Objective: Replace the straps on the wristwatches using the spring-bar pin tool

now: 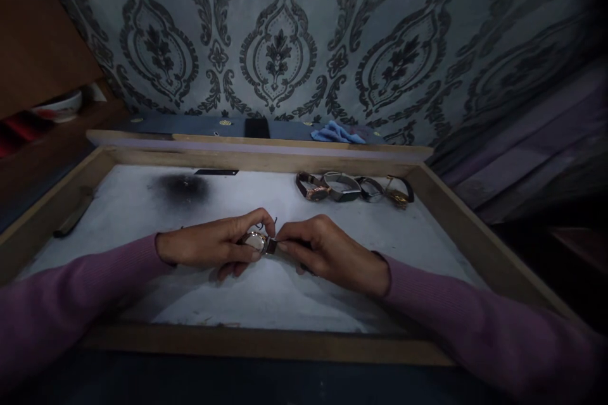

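Observation:
Between my two hands, above the white board, is a wristwatch (256,240) with a round, shiny silver-coloured case and a dark strap. My left hand (218,242) grips the case, its thumb along the lower edge and its index finger bent over the top. On the other side, my right hand (327,252) pinches the dark strap (272,246) close to the case. A thin dark piece sticks up just above the case, too small to make out. The right fingers hide the rest of the strap.
Several watches (342,186) lie at the back right of the wood-framed tray (266,345). A thin black strip (216,172) lies at the back, near a dark stain. Another long dark piece (73,215) is at left. Behind the tray sit a blue cloth (337,133) and a black object (256,128).

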### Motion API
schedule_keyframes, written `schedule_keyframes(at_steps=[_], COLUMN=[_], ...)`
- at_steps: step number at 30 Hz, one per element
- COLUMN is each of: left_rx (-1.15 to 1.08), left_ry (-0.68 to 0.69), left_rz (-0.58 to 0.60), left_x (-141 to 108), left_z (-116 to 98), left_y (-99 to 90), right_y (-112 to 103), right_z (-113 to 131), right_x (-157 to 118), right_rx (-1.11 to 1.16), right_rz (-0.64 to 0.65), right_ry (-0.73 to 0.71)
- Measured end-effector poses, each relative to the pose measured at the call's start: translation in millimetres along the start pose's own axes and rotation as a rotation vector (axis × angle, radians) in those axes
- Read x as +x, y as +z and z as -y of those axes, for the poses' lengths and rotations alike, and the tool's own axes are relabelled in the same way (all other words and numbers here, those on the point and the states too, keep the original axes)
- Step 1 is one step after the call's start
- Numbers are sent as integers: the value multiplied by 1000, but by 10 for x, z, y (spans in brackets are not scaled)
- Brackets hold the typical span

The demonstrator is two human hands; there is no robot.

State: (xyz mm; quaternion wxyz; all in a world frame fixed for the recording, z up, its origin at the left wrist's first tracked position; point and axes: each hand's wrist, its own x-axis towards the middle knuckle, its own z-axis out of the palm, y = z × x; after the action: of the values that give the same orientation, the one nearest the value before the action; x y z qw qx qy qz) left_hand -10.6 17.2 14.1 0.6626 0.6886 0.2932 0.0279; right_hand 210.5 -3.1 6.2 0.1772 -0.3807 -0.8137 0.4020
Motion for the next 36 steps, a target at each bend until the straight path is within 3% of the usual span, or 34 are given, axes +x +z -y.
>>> schedule_keyframes(at_steps=[14, 36], left_rx=[32, 4], left_ry=[10, 33], left_rz=[38, -3], left_x=[-15, -6], left_z=[-28, 0], left_y=[-25, -33], right_y=[5, 40], right_z=[28, -32], right_x=[-6, -7], right_rx=[33, 56], right_rz=[19, -30], right_ry=[11, 6])
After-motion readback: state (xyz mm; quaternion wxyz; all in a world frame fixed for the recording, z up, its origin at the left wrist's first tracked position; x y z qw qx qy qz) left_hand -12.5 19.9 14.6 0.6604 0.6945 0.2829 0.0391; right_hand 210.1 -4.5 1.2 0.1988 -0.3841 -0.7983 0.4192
